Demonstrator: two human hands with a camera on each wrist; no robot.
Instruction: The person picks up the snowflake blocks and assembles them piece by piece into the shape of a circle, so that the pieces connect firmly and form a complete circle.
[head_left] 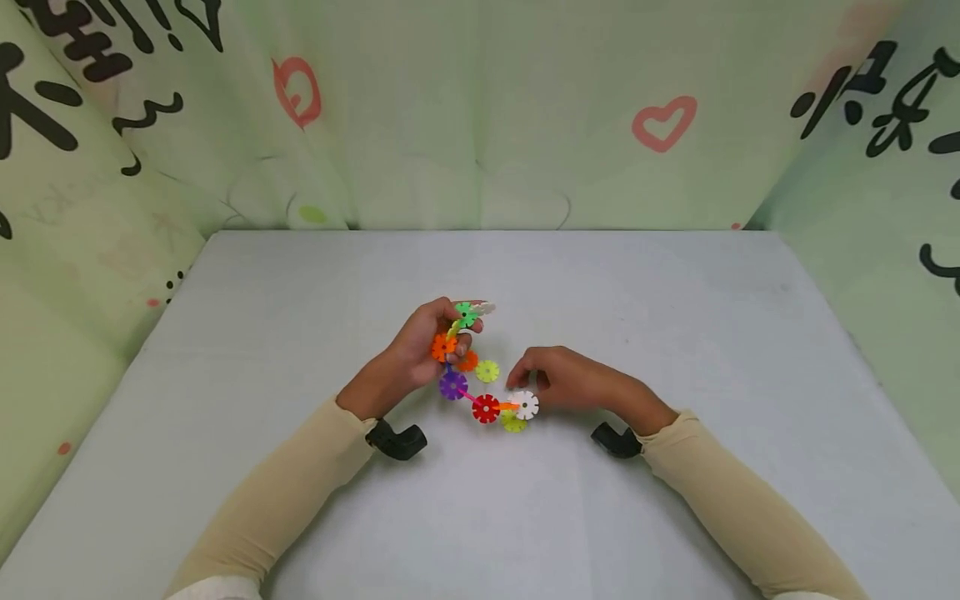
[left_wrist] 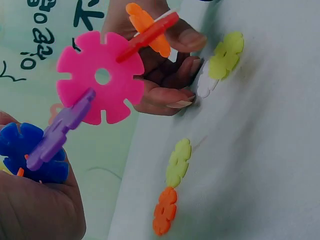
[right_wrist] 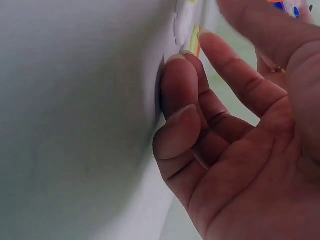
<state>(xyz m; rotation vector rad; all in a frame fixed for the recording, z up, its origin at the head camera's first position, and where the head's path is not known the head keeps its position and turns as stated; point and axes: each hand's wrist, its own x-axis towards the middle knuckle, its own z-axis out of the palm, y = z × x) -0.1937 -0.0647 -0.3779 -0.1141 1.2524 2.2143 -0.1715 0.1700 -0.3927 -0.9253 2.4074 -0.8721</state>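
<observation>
Plastic disc chain [head_left: 453, 386] raised over the table [head_left: 600, 292], pinched by the left hand [head_left: 414, 346], right hand [head_left: 566, 377] just beside it, fingers half curled, holding nothing, table's far edge beyond it, black characters [head_left: 42, 117] on green cloth [head_left: 480, 108] behind

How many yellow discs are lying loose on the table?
2: one yellow disc beside an orange disc, another yellow disc overlapping a white disc. More may be hidden.

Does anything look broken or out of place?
Nothing stands out. The linked discs tilt at differing angles, apparently because they slot together. The loose orange disc and the yellow disc beside it lie flat on the table, with no visible damage.
</observation>
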